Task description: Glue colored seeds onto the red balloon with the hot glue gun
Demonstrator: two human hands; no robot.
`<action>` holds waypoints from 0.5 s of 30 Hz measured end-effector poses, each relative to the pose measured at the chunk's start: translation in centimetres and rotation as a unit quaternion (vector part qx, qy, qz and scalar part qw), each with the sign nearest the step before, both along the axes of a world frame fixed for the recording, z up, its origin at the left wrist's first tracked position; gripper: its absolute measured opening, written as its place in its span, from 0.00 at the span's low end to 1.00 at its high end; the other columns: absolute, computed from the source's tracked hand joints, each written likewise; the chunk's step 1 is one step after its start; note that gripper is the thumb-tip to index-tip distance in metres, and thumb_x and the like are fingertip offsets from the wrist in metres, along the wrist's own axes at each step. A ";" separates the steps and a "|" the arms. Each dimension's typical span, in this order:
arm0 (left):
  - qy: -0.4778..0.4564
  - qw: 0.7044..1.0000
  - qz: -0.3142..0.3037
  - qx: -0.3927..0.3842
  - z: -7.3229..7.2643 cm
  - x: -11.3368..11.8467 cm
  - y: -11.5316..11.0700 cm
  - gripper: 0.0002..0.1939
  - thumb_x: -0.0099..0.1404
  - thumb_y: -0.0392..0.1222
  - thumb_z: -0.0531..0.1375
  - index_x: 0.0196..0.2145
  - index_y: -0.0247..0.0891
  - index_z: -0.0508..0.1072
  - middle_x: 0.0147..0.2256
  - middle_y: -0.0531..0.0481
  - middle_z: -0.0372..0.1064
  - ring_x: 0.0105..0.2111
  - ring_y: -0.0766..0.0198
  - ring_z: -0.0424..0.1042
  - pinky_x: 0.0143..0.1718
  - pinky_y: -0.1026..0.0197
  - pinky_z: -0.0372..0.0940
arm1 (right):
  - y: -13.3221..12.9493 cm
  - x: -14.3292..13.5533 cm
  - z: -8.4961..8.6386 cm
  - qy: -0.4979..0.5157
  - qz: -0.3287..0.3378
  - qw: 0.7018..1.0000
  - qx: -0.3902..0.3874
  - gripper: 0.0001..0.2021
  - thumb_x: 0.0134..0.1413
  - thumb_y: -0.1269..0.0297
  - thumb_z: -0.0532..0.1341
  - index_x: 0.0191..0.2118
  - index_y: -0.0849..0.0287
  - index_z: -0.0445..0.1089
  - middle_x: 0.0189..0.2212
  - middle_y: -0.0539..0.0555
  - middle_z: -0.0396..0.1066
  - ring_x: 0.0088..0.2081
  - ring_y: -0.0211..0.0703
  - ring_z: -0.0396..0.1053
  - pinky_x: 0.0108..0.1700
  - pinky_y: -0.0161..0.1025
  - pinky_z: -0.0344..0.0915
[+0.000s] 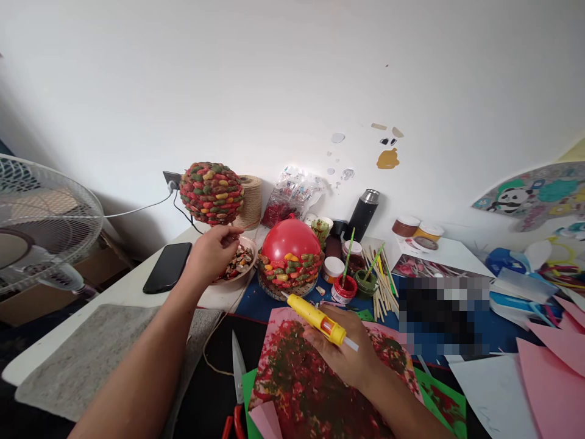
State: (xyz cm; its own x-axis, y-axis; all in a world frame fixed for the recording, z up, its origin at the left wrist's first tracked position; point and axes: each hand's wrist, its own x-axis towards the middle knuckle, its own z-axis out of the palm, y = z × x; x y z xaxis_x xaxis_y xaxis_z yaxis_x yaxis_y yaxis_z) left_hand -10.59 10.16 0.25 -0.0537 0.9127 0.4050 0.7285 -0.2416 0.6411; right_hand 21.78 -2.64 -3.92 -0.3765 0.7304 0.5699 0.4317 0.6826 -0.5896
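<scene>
Nearest you, red-handled scissors (238, 372) are lying beside a paint-smeared pink sheet (311, 378). Above the sheet, your right hand (345, 353) is gripping a yellow glue gun (315, 317), its nozzle pointing toward the red balloon (292, 241). That balloon is standing on the worktop (123, 292), its lower part wearing a band of painted shell-like pieces. Your left hand (214, 253) is hovering over a bowl (249, 268) of small pieces, fingers bent together; whether they are pinching anything, you cannot tell. Farther back, a fully covered ball (212, 192) is showing near a twine spool (253, 201).
</scene>
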 end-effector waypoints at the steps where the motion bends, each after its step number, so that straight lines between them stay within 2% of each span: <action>1: 0.022 1.000 0.006 0.004 -0.1 0.0 0.1 0.21 0.64 0.46 0.60 0.50 0.38 0.84 0.52 0.37 0.84 0.52 0.42 0.81 0.57 0.47 0.73 | 0.0 0.0 -0.1 -0.008 -0.003 1.000 -0.003 0.27 0.80 0.43 0.56 0.31 0.55 0.73 0.25 0.53 0.73 0.27 0.44 0.71 0.31 0.40 0.61; 3: 0.064 0.998 0.011 0.002 -0.4 -0.2 0.2 0.20 0.63 0.44 0.60 0.47 0.39 0.86 0.51 0.35 0.85 0.54 0.39 0.80 0.59 0.44 0.70 | 0.0 0.1 -0.3 -0.021 -0.003 1.000 -0.011 0.28 0.80 0.42 0.56 0.30 0.55 0.72 0.25 0.53 0.73 0.26 0.44 0.70 0.30 0.40 0.60; 6: 0.106 0.994 0.016 -0.014 -1.0 -0.5 0.2 0.17 0.61 0.42 0.61 0.42 0.40 0.87 0.45 0.33 0.86 0.51 0.35 0.81 0.56 0.43 0.71 | 0.0 0.2 -0.4 -0.030 0.002 0.999 -0.015 0.27 0.80 0.43 0.56 0.31 0.56 0.72 0.26 0.53 0.73 0.26 0.43 0.71 0.30 0.39 0.59; 9: 0.112 0.993 0.022 -0.024 -1.3 -0.5 0.2 0.18 0.61 0.42 0.61 0.44 0.41 0.88 0.45 0.33 0.86 0.50 0.34 0.82 0.54 0.43 0.71 | 0.0 0.2 -0.5 -0.037 0.001 0.999 -0.006 0.27 0.80 0.43 0.56 0.31 0.55 0.72 0.25 0.52 0.73 0.26 0.43 0.71 0.30 0.39 0.59; 12: 0.082 0.996 0.015 -0.028 -1.1 -0.3 0.0 0.20 0.62 0.44 0.61 0.48 0.41 0.87 0.47 0.35 0.86 0.49 0.36 0.82 0.52 0.45 0.72 | 0.0 0.2 -0.5 -0.038 0.002 0.999 -0.008 0.27 0.80 0.43 0.56 0.30 0.55 0.71 0.26 0.52 0.74 0.26 0.43 0.71 0.30 0.39 0.59; 15: 0.033 0.999 -0.002 -0.029 -0.4 0.1 -0.3 0.20 0.65 0.49 0.62 0.49 0.42 0.86 0.48 0.40 0.87 0.47 0.43 0.83 0.50 0.50 0.74 | 0.0 0.1 -0.3 -0.035 -0.003 0.999 -0.009 0.27 0.80 0.43 0.56 0.30 0.55 0.71 0.25 0.52 0.73 0.26 0.43 0.70 0.30 0.39 0.59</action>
State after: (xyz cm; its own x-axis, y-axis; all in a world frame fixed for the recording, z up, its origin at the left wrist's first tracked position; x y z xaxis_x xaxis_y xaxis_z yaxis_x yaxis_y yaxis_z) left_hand -10.53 9.83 -0.12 -0.0237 0.9352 0.3534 0.7690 -0.2088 0.6042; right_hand 21.88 -2.65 -4.26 -0.4117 0.7426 0.5283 0.4761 0.6696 -0.5701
